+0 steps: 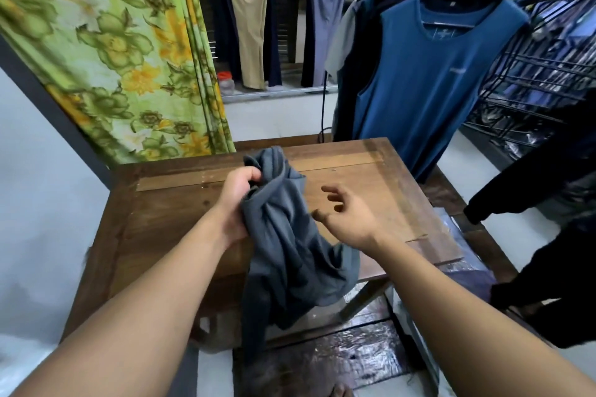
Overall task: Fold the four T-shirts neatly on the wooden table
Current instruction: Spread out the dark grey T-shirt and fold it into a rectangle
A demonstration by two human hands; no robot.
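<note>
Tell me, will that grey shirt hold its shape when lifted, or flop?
Probably floppy: the grey shirt hangs in loose folds from the left hand, drooping below the table edge. Likely light, since one hand holds it bunched. Looks matte, so probably not slippery.

Bare forearms lead to bare left hand (237, 203) and right hand (350, 219).

Light is soft, even and rather dim; the desk (354, 171) carries only faint shadows. Glare streaks the plastic sheeting (338, 354) below it. The grey T-shirt (290, 251) reads sharp at centre. The floral curtain (122, 51) smears with blur at upper left, and the frame edges bend outward.
</note>
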